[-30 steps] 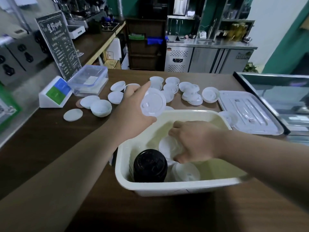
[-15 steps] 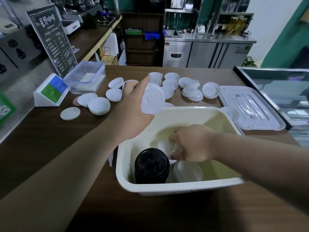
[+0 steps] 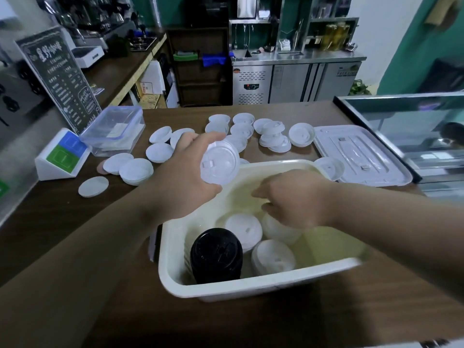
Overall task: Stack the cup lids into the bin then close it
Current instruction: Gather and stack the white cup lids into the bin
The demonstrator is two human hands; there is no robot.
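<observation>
A cream plastic bin stands on the brown counter in front of me. In it are a stack of black lids and stacks of white lids. My left hand holds a white cup lid tilted above the bin's far left rim. My right hand reaches into the bin with its fingers curled down over another white stack; whether it grips that stack is hidden. Several loose white lids lie beyond the bin. The bin's flat white cover lies to the right.
More white lids lie at the left, near a clear lidded box, a blue-green card stand and a black menu sign. A glass display case borders the counter on the right.
My right hand has shifted from the middle stack to one further right in the bin. My left hand stays above the rim with its lid, tilting it slightly.
</observation>
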